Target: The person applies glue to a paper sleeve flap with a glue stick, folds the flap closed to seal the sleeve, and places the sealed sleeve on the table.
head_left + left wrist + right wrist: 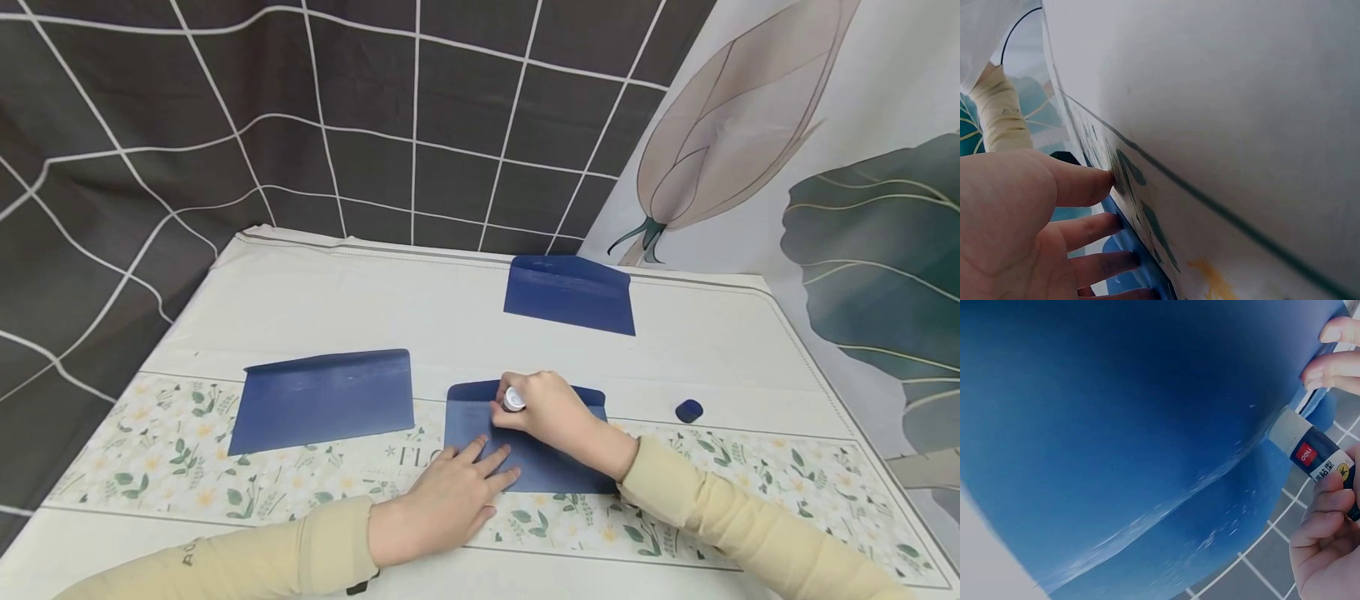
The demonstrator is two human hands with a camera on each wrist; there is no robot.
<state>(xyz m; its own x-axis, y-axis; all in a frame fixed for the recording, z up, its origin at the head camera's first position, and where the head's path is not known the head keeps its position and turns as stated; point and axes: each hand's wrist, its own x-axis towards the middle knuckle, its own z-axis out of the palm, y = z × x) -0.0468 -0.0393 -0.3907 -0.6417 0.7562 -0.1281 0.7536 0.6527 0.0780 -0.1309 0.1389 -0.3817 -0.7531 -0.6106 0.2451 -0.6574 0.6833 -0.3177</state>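
A blue envelope (558, 471) lies before me with its flap on the far side. My right hand (555, 421) grips a glue stick (513, 400), its tip down at the envelope's fold. In the right wrist view the glue stick (1316, 453) has a dark label, and shiny streaks run along the crease and flap. My left hand (453, 504) rests with spread fingers on the envelope's lower left part. The left wrist view shows those fingers (1097, 228) reaching over the blue paper's edge.
One blue envelope (326, 404) lies to the left and another (570, 300) at the table's far edge. The blue glue stick cap (689, 411) stands to the right. A white cloth with a floral band (750, 475) covers the table, and a dark grid curtain (375, 167) hangs behind.
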